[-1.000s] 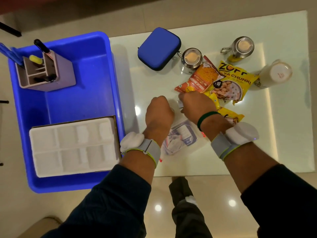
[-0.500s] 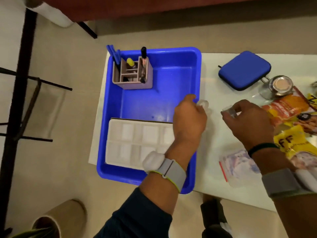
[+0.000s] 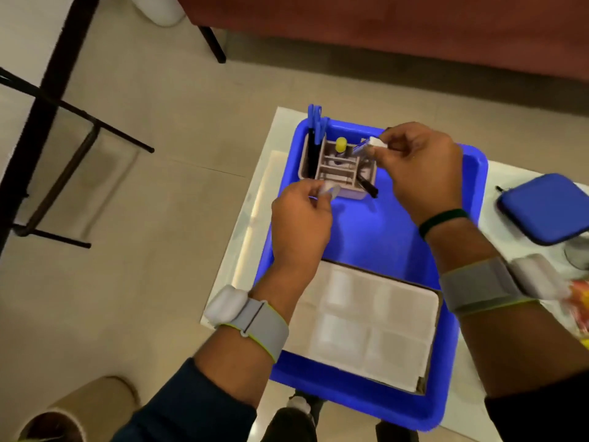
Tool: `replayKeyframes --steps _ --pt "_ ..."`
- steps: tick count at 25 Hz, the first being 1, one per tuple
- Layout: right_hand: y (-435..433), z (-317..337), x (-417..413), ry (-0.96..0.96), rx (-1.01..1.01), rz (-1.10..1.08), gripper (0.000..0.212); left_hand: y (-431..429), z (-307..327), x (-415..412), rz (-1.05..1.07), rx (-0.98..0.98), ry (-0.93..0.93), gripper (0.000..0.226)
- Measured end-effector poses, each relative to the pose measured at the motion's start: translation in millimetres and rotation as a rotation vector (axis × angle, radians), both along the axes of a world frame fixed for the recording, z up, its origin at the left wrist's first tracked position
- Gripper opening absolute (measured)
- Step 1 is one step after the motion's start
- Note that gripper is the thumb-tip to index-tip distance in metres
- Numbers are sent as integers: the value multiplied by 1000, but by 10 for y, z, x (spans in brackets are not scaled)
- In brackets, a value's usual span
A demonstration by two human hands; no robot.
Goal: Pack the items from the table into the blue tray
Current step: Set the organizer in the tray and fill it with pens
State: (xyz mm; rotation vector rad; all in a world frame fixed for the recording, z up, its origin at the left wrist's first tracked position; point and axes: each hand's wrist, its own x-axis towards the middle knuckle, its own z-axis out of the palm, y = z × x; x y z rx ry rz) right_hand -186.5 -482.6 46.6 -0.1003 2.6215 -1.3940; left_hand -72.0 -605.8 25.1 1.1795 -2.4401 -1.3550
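Floor: pale tiles (image 3: 165, 193) fill your left side, with a black metal frame (image 3: 47, 100) standing on them.
Surface: white top (image 3: 255, 218), carrying the blue tray (image 3: 382, 237) at its left end.
Left hand (image 3: 299, 218): your grip pinches a small clear item (image 3: 330, 189) beside the grey organiser (image 3: 338, 169) in the tray.
Right hand (image 3: 420, 173): your grip pinches a small white piece (image 3: 376, 142) above the organiser.
Far right: blue zip case (image 3: 548, 208) lies on the surface.

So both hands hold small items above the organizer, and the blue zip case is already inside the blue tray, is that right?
Not quite. The head view shows the blue zip case on the table, outside the blue tray. Both the left hand and right hand do hold small items above the organizer.
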Motion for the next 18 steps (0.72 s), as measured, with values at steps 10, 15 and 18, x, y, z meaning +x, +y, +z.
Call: replayKeyframes --steps 10,15,18 --pt "-539 -631 -203 123 596 349 16 -427 -88 -10 -112 -15 29 21" --pt "-534 -703 -210 111 600 353 19 -390 -108 -59 -141 -1 42 22" --pt "-472 -622 -192 100 574 303 22 -375 -120 -128 -188 -48 47 23"
